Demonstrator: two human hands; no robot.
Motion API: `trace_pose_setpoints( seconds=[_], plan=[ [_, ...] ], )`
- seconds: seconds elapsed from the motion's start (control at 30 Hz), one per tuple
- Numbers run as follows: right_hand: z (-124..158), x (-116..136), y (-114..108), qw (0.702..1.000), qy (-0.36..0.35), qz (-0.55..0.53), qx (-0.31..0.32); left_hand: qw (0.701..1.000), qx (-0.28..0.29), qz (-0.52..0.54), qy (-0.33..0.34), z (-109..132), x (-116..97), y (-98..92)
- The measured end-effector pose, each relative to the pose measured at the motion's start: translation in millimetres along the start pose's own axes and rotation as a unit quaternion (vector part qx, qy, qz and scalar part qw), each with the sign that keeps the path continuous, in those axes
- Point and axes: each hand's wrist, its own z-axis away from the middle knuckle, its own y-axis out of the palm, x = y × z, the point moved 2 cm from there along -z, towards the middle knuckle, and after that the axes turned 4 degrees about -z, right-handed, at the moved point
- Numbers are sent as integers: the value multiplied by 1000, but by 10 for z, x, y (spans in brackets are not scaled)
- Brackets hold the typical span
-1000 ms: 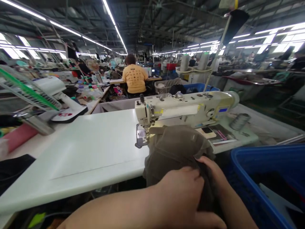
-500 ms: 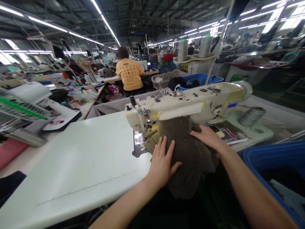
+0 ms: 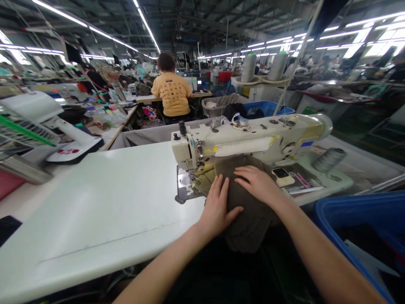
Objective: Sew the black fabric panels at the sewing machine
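A cream sewing machine (image 3: pixel 249 141) stands on the white table (image 3: pixel 104 202). A dark olive-brown piece of cloth (image 3: pixel 245 211) lies under its arm and hangs over the table's front edge. My left hand (image 3: pixel 218 207) lies flat on the cloth with fingers stretched toward the needle plate (image 3: pixel 183 185). My right hand (image 3: pixel 257 183) rests palm down on the cloth just to the right, fingers pointing left, close to my left hand. Neither hand grips anything.
A blue plastic bin (image 3: pixel 360 228) stands at my right. A phone (image 3: pixel 280 175) and a grey thread cone (image 3: pixel 329 159) lie on the machine's bed. A fan and clutter fill the left side. A person in a yellow shirt (image 3: pixel 172 93) sits ahead, back turned.
Both hands went from bunching the cloth near me to lying flat on it at the machine. Since half a second ago, my right hand slid left toward my left hand.
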Motion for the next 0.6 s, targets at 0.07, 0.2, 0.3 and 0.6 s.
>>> trace_pose_setpoints(
  seconds=[0.07,0.2,0.3,0.6],
  plan=[
    [19,-53,3,1000,-20,-2,19,1000,-11,-6,-1,119,11,-28],
    [67,-99,0,998,-53,26,27,999,18,-29,3,328,19,-73],
    [45,-83,33,997,-59,46,11,998,48,-33,-7,380,30,-89],
    [-29,-2,-162,971,97,-12,-220,999,40,-17,-12,338,36,-112]
  ],
)
